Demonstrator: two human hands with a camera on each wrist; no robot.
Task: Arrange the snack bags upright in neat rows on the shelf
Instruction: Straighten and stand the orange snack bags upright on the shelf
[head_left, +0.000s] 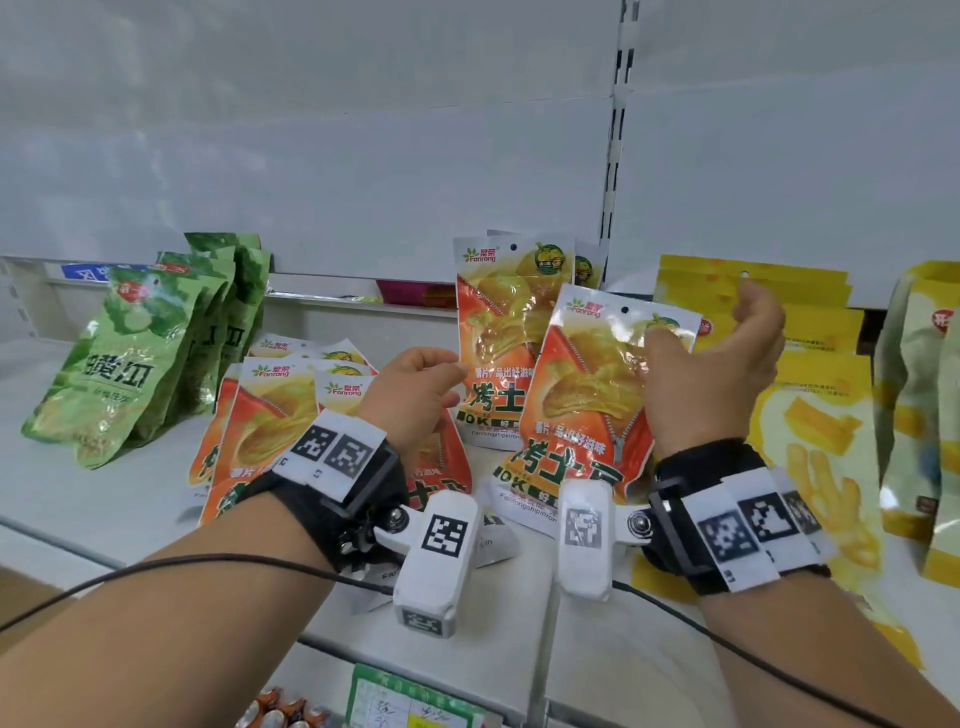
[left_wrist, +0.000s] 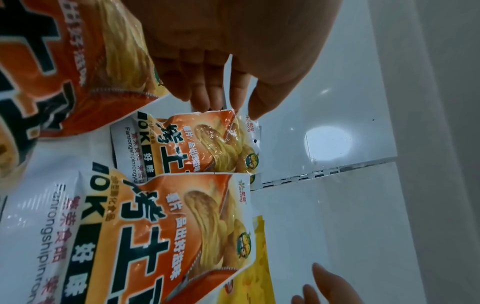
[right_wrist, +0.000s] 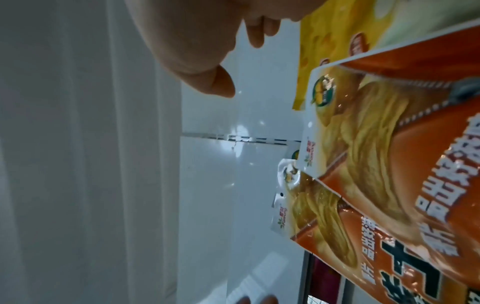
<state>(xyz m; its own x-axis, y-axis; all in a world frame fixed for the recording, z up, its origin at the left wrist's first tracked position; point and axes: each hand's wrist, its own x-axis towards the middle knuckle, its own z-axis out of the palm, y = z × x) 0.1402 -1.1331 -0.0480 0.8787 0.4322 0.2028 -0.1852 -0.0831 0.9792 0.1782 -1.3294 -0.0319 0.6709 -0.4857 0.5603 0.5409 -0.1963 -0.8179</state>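
Two orange potato-chip bags stand upright mid-shelf: a rear bag (head_left: 498, 322) (left_wrist: 202, 144) (right_wrist: 324, 216) and a front bag (head_left: 587, 415) (left_wrist: 182, 236) (right_wrist: 415, 144) overlapping its right side. My left hand (head_left: 441, 379) (left_wrist: 228, 102) has straight fingers touching the rear bag's left edge. My right hand (head_left: 711, 332) (right_wrist: 233, 61) hovers by the front bag's upper right corner, fingers relaxed, holding nothing; the right wrist view shows a gap between it and the bag. Several more orange bags (head_left: 280, 415) lie flat in a pile under my left wrist.
Green snack bags (head_left: 130, 364) lean in a row at the left. Yellow bags (head_left: 810, 415) stand at the right, with paler ones (head_left: 930, 415) beyond. The white shelf (head_left: 104, 493) has a slotted upright (head_left: 618, 156) in its back wall and a price label (head_left: 415, 701) on its front edge.
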